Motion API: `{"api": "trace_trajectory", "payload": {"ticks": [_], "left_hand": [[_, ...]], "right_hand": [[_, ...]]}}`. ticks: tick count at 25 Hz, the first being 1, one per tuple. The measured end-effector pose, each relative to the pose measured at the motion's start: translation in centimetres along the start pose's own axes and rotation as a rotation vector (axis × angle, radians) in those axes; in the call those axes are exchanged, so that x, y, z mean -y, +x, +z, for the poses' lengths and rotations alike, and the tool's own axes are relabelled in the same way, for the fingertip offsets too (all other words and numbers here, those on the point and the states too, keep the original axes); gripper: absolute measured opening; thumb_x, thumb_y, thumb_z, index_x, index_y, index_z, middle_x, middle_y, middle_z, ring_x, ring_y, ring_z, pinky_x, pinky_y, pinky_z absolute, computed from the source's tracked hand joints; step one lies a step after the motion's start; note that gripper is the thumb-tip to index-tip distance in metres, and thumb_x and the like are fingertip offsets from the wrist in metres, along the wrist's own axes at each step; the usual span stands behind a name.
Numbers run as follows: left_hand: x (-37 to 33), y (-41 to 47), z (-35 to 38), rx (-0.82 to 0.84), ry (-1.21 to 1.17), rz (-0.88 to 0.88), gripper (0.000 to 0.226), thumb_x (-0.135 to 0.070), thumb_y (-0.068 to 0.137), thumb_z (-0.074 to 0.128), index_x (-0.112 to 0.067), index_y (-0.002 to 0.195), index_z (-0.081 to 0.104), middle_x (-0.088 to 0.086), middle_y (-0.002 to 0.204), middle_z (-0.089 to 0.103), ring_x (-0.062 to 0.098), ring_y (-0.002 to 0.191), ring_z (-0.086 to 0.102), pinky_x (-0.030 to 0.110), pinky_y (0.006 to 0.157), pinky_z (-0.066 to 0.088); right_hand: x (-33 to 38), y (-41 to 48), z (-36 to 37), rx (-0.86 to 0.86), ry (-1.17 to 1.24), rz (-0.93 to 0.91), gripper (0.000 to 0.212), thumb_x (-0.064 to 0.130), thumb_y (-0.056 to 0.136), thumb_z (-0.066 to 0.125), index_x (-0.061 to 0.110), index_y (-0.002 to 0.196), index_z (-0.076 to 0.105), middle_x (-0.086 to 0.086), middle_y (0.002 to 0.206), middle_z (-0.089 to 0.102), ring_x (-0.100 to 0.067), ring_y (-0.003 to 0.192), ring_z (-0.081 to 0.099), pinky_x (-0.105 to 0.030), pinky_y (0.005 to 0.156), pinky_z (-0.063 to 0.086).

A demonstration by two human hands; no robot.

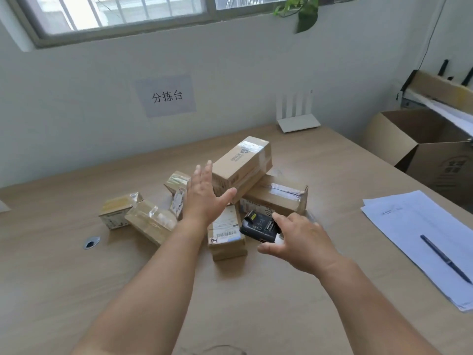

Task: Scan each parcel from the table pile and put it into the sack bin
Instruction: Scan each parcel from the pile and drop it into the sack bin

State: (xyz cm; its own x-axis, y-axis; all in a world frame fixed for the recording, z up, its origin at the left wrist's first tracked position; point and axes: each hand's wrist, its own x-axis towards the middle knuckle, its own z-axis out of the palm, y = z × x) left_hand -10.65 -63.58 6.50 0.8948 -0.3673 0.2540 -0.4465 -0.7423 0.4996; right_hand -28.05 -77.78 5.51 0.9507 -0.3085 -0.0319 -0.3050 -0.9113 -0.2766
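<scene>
**Several parcels sit heaped on a sorting table, scanner in hand**

Several brown cardboard parcels lie in a loose pile [204,201] near the middle of a wooden table [76,278], with one long box [242,162] tilted across the top of the pile. A smaller parcel [226,234] at the pile's near edge shows a printed label facing up.

The person's left hand [204,198] is spread above the pile, fingers straight and thumb wide, just beside the near end of the long box; whether it touches the cardboard cannot be told. The right hand [299,239], at the pile's near right edge, has its fingers curled round a black handheld scanner [259,228], which is held just above the table beside the labelled parcel.

To the right of the pile lie sheets of white paper [409,226] with a dark pen [445,258] resting on them. Farther right, past the table's edge, stands an open carton [422,155]. Behind the pile, a white router [298,121] stands against the wall, and a paper sign [166,96] is stuck to the wall above. To the left of the pile, a round cable hole [90,243] is set in the tabletop.
</scene>
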Motion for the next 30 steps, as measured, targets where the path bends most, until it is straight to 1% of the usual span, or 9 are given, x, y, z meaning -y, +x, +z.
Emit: {"api": "trace_trajectory", "payload": {"ticks": [4, 8, 10, 12, 15, 17, 22, 25, 30], "left_hand": [[-2.2, 4.6, 2.6, 0.101, 0.134, -0.046, 0.099, -0.062, 0.08, 0.063, -0.031, 0.154, 0.006, 0.008, 0.162, 0.004, 0.027, 0.149, 0.006, 0.049, 0.119, 0.013], [-2.0, 8.4, 4.6, 0.228, 0.237, -0.157, 0.107, -0.071, 0.073, 0.063, -0.036, 0.154, 0.002, 0.011, 0.162, -0.009, 0.029, 0.149, -0.005, 0.047, 0.119, 0.005], [-1.3, 9.9, 5.4, 0.263, 0.257, -0.216, 0.106, -0.072, 0.073, 0.063, -0.039, 0.153, 0.003, 0.012, 0.161, -0.013, 0.029, 0.149, -0.008, 0.047, 0.119, 0.003], [-0.4, 10.4, 6.0, 0.279, 0.292, -0.236, 0.1, -0.07, 0.075, 0.062, -0.041, 0.153, 0.006, 0.012, 0.162, -0.01, 0.03, 0.149, -0.005, 0.048, 0.118, 0.005], [0.0, 9.7, 6.1, 0.197, 0.258, -0.203, 0.089, -0.057, 0.078, 0.067, -0.038, 0.151, 0.02, 0.012, 0.155, 0.017, 0.03, 0.143, 0.017, 0.045, 0.114, 0.021], [0.0, 8.4, 5.5, 0.125, 0.213, -0.201, 0.083, -0.053, 0.078, 0.069, -0.038, 0.149, 0.028, 0.011, 0.146, 0.025, 0.029, 0.136, 0.024, 0.043, 0.11, 0.028], [2.6, 2.2, 1.5, 0.031, 0.176, -0.265, 0.079, -0.056, 0.078, 0.067, -0.041, 0.147, 0.031, 0.009, 0.143, 0.029, 0.028, 0.133, 0.025, 0.044, 0.108, 0.032], [5.1, -2.9, -1.4, -0.052, 0.077, -0.336, 0.079, -0.057, 0.075, 0.07, -0.041, 0.145, 0.037, 0.009, 0.141, 0.031, 0.028, 0.133, 0.028, 0.042, 0.11, 0.032], [9.6, -15.4, -6.1, -0.22, -0.082, -0.484, 0.076, -0.054, 0.075, 0.072, -0.041, 0.143, 0.041, 0.004, 0.136, 0.033, 0.024, 0.131, 0.03, 0.039, 0.105, 0.037]], "right_hand": [[-3.6, 3.5, -0.4, 0.045, 0.014, -0.029, 0.081, 0.074, 0.083, 0.047, 0.025, 0.145, 0.033, -0.005, 0.137, 0.048, -0.025, 0.129, 0.041, -0.04, 0.104, 0.035], [-6.1, 6.3, 0.2, 0.098, 0.023, -0.047, 0.082, 0.076, 0.082, 0.046, 0.025, 0.145, 0.033, -0.004, 0.137, 0.046, -0.025, 0.129, 0.04, -0.039, 0.103, 0.034], [-7.1, 7.4, 0.7, 0.127, 0.028, -0.052, 0.081, 0.077, 0.082, 0.045, 0.025, 0.144, 0.034, -0.004, 0.136, 0.047, -0.024, 0.127, 0.041, -0.039, 0.103, 0.034], [-7.5, 8.1, 1.0, 0.15, 0.035, -0.054, 0.081, 0.077, 0.082, 0.045, 0.025, 0.144, 0.034, -0.003, 0.136, 0.047, -0.024, 0.127, 0.041, -0.039, 0.103, 0.035], [-7.6, 8.6, 1.5, 0.167, 0.051, -0.059, 0.082, 0.078, 0.081, 0.044, 0.026, 0.144, 0.034, -0.004, 0.135, 0.047, -0.024, 0.126, 0.042, -0.039, 0.103, 0.035], [-7.1, 8.4, 1.7, 0.161, 0.06, -0.065, 0.081, 0.078, 0.081, 0.045, 0.025, 0.142, 0.035, -0.003, 0.134, 0.048, -0.023, 0.127, 0.042, -0.04, 0.103, 0.035], [-3.7, 5.7, 1.2, 0.146, 0.035, -0.132, 0.082, 0.076, 0.082, 0.045, 0.025, 0.145, 0.033, -0.002, 0.134, 0.048, -0.022, 0.128, 0.042, -0.039, 0.103, 0.036], [-0.8, 3.4, 1.3, 0.139, 0.038, -0.183, 0.077, 0.075, 0.082, 0.047, 0.024, 0.139, 0.039, -0.001, 0.13, 0.05, -0.022, 0.123, 0.044, -0.038, 0.1, 0.036], [5.9, -2.8, 2.6, 0.152, 0.05, -0.303, 0.07, 0.073, 0.083, 0.05, 0.027, 0.135, 0.043, 0.001, 0.122, 0.051, -0.02, 0.116, 0.047, -0.035, 0.092, 0.036]]}}
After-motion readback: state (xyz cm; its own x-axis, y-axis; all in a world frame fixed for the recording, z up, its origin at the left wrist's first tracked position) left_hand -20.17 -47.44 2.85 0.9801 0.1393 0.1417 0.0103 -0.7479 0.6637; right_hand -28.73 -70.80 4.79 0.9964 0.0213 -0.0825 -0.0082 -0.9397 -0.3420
